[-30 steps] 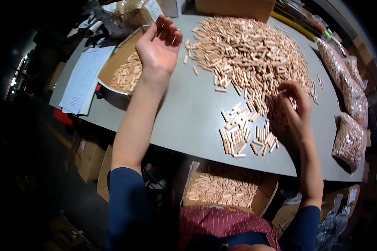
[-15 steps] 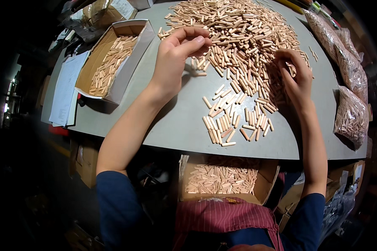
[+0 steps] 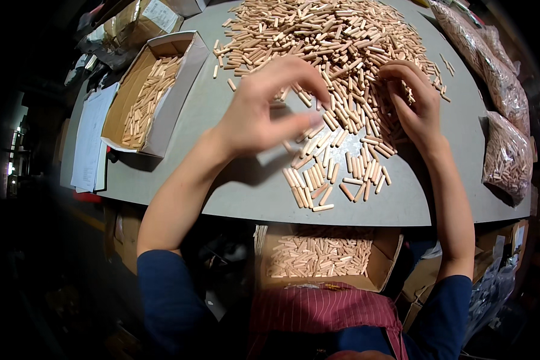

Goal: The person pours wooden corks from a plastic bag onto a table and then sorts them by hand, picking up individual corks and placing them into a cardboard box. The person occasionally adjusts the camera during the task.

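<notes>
Grey bench [image 3: 222, 114] heaped with wooden dowel pins [image 3: 318, 36]: left hand [image 3: 264, 114] hovers half-open and empty, right hand [image 3: 414, 102] curls into the pile, grip contents hidden, better raking few pins at once.

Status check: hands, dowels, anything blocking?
Left hand open, hovering at dowel pile edge. Right hand curled, fingers in the pile. Nothing blocking; sorted row near table edge.

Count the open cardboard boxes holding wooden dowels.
2: one open cardboard box on the grey table at the left, one below the table's near edge. More may be hidden.
</notes>
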`<state>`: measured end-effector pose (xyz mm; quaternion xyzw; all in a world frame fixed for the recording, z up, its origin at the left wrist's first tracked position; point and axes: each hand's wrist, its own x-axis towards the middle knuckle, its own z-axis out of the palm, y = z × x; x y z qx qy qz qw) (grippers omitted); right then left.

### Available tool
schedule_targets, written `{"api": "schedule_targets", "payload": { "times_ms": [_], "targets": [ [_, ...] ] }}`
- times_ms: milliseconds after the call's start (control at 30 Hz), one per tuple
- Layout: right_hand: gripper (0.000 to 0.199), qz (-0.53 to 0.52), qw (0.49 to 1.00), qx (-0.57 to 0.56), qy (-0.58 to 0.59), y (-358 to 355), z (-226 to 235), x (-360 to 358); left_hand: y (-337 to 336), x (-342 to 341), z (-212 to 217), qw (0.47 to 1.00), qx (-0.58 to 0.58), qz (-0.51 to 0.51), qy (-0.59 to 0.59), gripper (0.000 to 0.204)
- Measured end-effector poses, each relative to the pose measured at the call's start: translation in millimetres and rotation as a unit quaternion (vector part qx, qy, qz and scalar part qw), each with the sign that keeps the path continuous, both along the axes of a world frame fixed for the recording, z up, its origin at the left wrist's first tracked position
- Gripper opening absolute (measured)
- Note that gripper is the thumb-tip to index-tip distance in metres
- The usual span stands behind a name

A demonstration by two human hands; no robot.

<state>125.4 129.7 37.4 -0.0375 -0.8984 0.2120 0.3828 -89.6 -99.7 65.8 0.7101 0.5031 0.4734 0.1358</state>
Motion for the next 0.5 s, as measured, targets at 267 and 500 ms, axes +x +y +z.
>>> {"api": "schedule_targets", "payload": {
  "times_ms": [267, 500],
  "targets": [
    [0.019, -0.001, 1.000, 0.021, 0.003, -2.4, 0.6, 1.5, -5.4, 25.3, 2.2, 0.977, -0.058, -0.145, 0.145, 0.021],
    [0.018, 0.007, 1.000, -0.007, 0.005, -2.2, -2.3, 0.9, -9.5, 34.7, -0.6, 0.970, -0.077, -0.147, 0.180, 0.021]
  ]
}}
